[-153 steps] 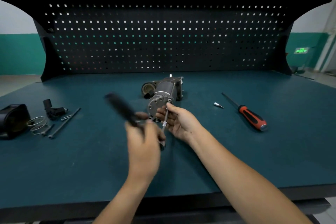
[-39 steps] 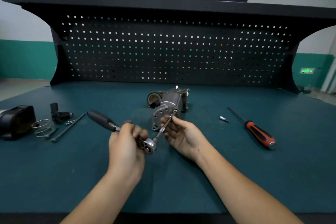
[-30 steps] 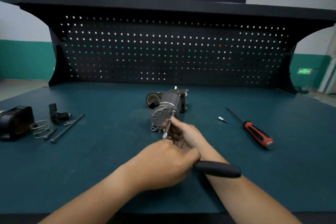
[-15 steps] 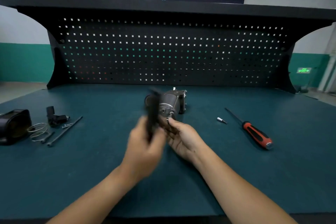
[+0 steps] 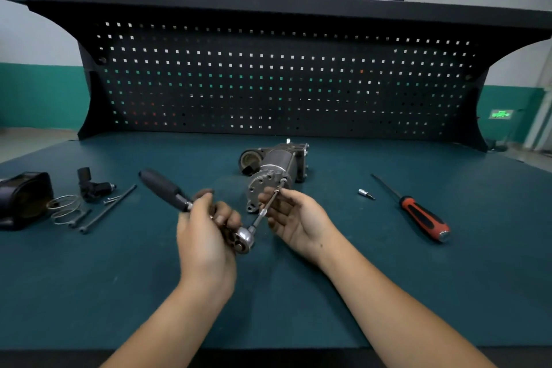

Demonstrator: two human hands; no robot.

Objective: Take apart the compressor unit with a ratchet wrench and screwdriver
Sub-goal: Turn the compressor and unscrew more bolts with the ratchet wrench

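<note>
The compressor unit (image 5: pixel 276 170) lies on its side on the bench (image 5: pixel 328 293), its round end plate (image 5: pixel 263 188) turned toward me so that the long through-bolt along its flank can be reached from the front. The extension bar (image 5: pixel 264 213) runs from that end plate's right edge down toward me. Its far tip meets what I take to be the bolt head, though the view is too soft there to say whether it is fully seated.

My right grip (image 5: pixel 294 218), just in front of the unit, has thumb and fingertips pinched round the far end of the bar. I judge this is to keep the tip in line with the bolt while the tool turns.

My left grip (image 5: pixel 206 236), in front and to the left of the unit, is curled tight round the ratchet wrench (image 5: pixel 164 188) close to its head. The black handle sticks out to the left, which leaves room for the swing.

To the right of the unit lie a small bit socket (image 5: pixel 366 193) and, beyond it, the screwdriver (image 5: pixel 424 218) with its red and black handle, both untouched and within easy reach of my right side.

Well to the left of the unit the parts already taken off are set together:
- two long bolts (image 5: pixel 107 209)
- a wire coil (image 5: pixel 64 209)
- a black fitting (image 5: pixel 91 185)
- a black cover (image 5: pixel 24 197)

This keeps them clear of the wrench's arc.

I judge the job to be partway through, with this through-bolt the step in hand.
</note>
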